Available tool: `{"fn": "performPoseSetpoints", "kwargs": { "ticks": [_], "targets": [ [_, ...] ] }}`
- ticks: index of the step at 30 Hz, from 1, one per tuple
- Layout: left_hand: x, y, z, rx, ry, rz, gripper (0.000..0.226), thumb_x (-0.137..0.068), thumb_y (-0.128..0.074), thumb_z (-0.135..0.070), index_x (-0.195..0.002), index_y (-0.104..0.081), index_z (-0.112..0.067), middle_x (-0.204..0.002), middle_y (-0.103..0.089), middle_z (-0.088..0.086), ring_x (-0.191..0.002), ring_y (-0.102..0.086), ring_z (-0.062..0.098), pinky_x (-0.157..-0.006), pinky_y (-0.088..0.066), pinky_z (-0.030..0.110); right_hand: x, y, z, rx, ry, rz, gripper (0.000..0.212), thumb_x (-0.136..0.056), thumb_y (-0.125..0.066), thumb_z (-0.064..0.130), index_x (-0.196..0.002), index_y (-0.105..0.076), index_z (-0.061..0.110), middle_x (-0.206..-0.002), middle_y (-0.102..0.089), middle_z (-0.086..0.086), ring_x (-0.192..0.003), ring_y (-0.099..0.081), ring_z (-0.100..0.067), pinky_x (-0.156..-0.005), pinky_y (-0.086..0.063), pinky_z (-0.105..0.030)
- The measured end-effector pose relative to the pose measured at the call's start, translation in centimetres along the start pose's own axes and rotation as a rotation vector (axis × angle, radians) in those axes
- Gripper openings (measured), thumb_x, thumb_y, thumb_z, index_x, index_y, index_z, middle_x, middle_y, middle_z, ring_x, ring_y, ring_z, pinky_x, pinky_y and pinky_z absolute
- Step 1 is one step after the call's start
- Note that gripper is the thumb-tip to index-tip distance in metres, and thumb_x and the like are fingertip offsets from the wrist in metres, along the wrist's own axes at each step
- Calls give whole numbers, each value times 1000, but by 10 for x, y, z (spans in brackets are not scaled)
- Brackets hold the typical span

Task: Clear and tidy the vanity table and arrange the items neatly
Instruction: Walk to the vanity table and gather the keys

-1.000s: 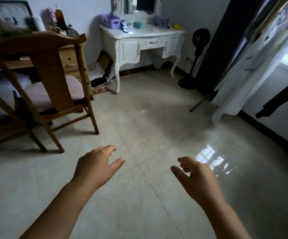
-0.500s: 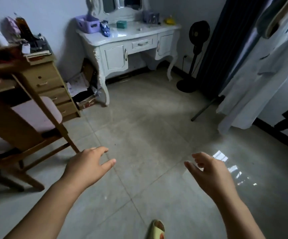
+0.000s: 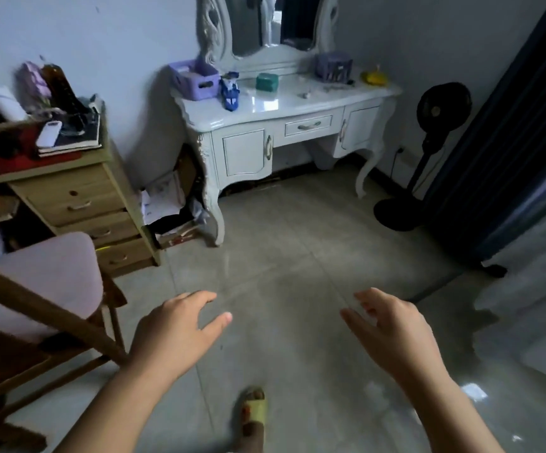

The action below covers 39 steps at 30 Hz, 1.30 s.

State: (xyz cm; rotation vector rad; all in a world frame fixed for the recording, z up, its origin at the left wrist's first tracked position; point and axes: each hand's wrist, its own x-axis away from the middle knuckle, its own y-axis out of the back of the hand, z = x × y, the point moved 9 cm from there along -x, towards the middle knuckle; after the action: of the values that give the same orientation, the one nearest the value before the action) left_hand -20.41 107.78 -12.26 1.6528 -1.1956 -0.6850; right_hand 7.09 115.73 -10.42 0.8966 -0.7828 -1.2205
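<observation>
Head view shows nothing tidied yet: both hands, left hand [image 3: 170,331] and right hand [image 3: 392,331], hang open and empty well short of the vanity worktop [image 3: 265,107], where a purple basket [image 3: 194,79], blue toy [image 3: 230,91], green box [image 3: 267,82] and yellow item [image 3: 375,77] sit scattered.

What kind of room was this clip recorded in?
Most likely a bedroom or dressing corner in a home. A white vanity table with a mirror stands against the wall, a wooden drawer unit piled with clutter sits beside it, and a standing fan is in the corner.
</observation>
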Motion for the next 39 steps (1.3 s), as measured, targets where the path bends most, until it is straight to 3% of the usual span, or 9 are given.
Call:
{"fn": "performPoseSetpoints", "kwargs": {
  "ticks": [8, 13, 19, 23, 26, 28, 33, 39],
  "targets": [
    [-229, 32, -25, 19, -37, 12, 45, -79, -53, -57, -117, -54, -33, -118, -63, -10, -108, -58, 11, -79, -46, 27, -205, 8, 33, 9, -26, 18, 36, -80, -59, 50, -109, -60, 29, -107, -67, 10, -101, -61, -15, -78, -48, -30],
    [-351, 14, -79, 45, -154, 91, 59, -69, -45, -67, -115, -55, -32, -116, -63, -9, -102, -60, 12, -85, -50, 33, -310, 22, 8, -51, -105, -36, 34, -78, -63, 47, -105, -63, 28, -99, -69, 11, -96, -63, -10, -77, -50, -31],
    [-488, -15, -145, -4, -224, 146, 53, -77, -52, -61, -121, -51, -32, -118, -59, -9, -105, -56, 10, -87, -45, 27, -462, 28, -26, -54, -133, -52, 33, -79, -62, 47, -105, -63, 27, -99, -68, 9, -96, -62, -12, -74, -46, -28],
    [-584, -1, -185, 6, -205, 97, 52, -77, -50, -63, -120, -51, -34, -122, -57, -16, -107, -56, 6, -89, -45, 26, -580, 42, -27, -62, -91, -30, 33, -80, -60, 47, -106, -62, 27, -101, -67, 9, -97, -61, -12, -75, -44, -28],
    [-648, 18, -202, 36, -167, 24, 67, -66, -34, -74, -119, -51, -36, -121, -57, -19, -109, -55, 4, -89, -46, 27, -667, 47, -12, -62, -36, 0, 34, -81, -59, 47, -109, -61, 28, -102, -66, 8, -98, -61, -12, -75, -45, -28],
    [-679, 27, -201, 78, -128, -12, 71, -63, -29, -75, -116, -53, -35, -120, -58, -19, -108, -56, 4, -88, -47, 28, -714, 43, 6, -64, 22, 24, 34, -81, -59, 47, -109, -61, 27, -101, -66, 9, -97, -61, -12, -74, -46, -28],
    [-747, 27, -161, 120, 55, -35, 43, -80, -53, -54, -117, -55, -32, -121, -58, -17, -99, -58, 5, -84, -47, 25, -810, 11, 52, -68, 139, 107, 33, -80, -61, 45, -108, -63, 27, -96, -68, 7, -90, -63, -13, -68, -42, -25],
    [-861, 13, -126, 153, 140, 6, 44, -80, -52, -56, -118, -53, -33, -119, -60, -14, -100, -57, 4, -83, -46, 25, -925, -26, 90, -65, 174, 136, 29, -79, -61, 44, -101, -63, 26, -92, -70, 7, -88, -64, -17, -70, -46, -28]
  ]
}}
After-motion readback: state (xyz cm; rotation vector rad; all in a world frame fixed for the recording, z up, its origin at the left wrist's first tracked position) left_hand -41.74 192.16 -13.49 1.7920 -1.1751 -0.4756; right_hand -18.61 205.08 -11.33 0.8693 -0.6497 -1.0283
